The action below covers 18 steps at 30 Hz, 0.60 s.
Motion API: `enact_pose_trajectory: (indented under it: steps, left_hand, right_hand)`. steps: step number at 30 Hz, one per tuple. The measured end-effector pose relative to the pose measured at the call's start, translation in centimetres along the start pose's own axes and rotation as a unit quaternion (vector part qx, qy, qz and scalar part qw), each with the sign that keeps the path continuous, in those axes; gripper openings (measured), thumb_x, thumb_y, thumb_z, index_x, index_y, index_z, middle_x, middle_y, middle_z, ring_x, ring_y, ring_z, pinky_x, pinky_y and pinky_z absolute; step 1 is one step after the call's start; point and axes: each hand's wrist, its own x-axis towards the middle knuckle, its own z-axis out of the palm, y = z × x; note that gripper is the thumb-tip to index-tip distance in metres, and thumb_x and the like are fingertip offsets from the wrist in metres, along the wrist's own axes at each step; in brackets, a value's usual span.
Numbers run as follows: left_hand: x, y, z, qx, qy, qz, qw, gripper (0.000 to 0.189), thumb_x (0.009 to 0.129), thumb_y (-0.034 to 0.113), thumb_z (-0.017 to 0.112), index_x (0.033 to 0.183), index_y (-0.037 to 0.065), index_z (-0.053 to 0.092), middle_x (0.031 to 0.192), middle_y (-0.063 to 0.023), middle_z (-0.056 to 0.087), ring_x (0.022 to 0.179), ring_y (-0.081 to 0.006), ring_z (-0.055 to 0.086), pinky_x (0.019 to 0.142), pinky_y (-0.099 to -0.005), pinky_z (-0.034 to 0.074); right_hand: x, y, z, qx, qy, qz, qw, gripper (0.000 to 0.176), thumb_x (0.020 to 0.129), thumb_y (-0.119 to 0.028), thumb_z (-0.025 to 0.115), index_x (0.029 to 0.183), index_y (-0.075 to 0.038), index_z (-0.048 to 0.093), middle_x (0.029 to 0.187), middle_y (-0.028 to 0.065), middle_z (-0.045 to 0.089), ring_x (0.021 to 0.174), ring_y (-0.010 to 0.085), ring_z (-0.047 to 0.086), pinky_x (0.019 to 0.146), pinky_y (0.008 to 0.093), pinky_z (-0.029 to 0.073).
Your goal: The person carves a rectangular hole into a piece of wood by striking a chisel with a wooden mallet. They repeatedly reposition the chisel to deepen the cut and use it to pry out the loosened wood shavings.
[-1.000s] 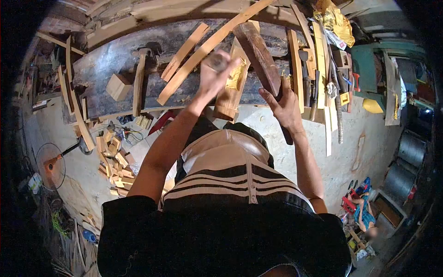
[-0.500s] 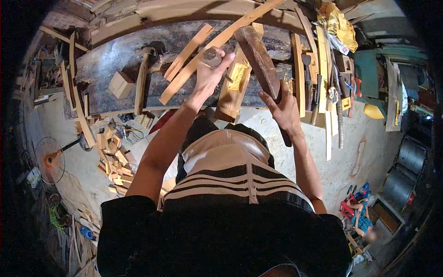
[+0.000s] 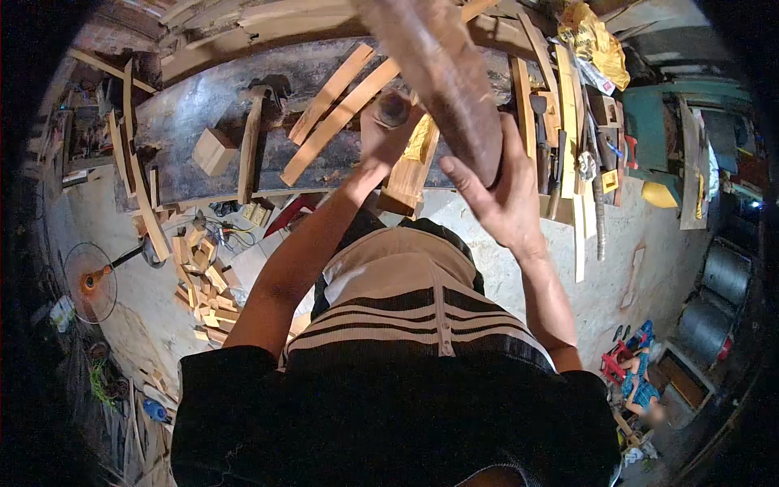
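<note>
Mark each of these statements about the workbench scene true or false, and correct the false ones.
1. The right hand grips a dark wooden mallet. True.
2. The left hand lies open and empty. False: it is closed around a round-topped tool handle.
3. A small wooden block lies on the workbench, to the left of both hands. True.
4. The fan stands on the workbench. False: it stands on the floor, at the lower left.
5. The mallet lies flat on the workbench. False: it is held up in the air above the bench.
</note>
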Motion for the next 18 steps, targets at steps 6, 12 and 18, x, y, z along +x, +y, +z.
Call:
enact_pose_trajectory:
  steps: [6, 12, 18]
  left_hand:
    - [0.1, -1.7, 1.3, -0.130, -0.038, 0.050, 0.990, 0.019, 0.085, 0.007, 0.073, 0.102, 0.002, 0.066, 0.098, -0.0006, 0.069, 0.089, -0.0077, 0.062, 0.078, -0.0267, 0.053]
    - [-1.3, 0.4, 1.2, -0.127, 0.000, -0.024, 0.992, 0.018, 0.083, 0.002, 0.073, 0.099, 0.000, 0.064, 0.088, 0.0005, 0.068, 0.081, -0.0076, 0.062, 0.074, -0.0257, 0.052]
    - [0.6, 1.2, -1.7, 0.005, 0.067, -0.024, 0.997, 0.014, 0.080, -0.003, 0.069, 0.090, 0.004, 0.062, 0.083, -0.0005, 0.065, 0.075, -0.0079, 0.061, 0.064, -0.0269, 0.050]
  right_hand:
    - [0.4, 2.7, 0.9, -0.163, -0.093, -0.031, 0.982, 0.053, 0.082, -0.034, 0.072, 0.117, 0.000, 0.050, 0.061, 0.0226, 0.061, 0.059, 0.0415, 0.065, 0.053, 0.0460, 0.052]
    - [0.4, 1.2, 1.2, -0.145, -0.112, 0.025, 0.983, 0.050, 0.085, -0.031, 0.072, 0.114, 0.004, 0.051, 0.070, 0.0250, 0.065, 0.066, 0.0401, 0.068, 0.059, 0.0424, 0.053]
    - [-0.3, 5.7, 2.2, -0.041, -0.076, 0.102, 0.991, 0.061, 0.084, -0.040, 0.071, 0.121, 0.002, 0.049, 0.083, 0.0274, 0.066, 0.082, 0.0404, 0.069, 0.071, 0.0462, 0.052]
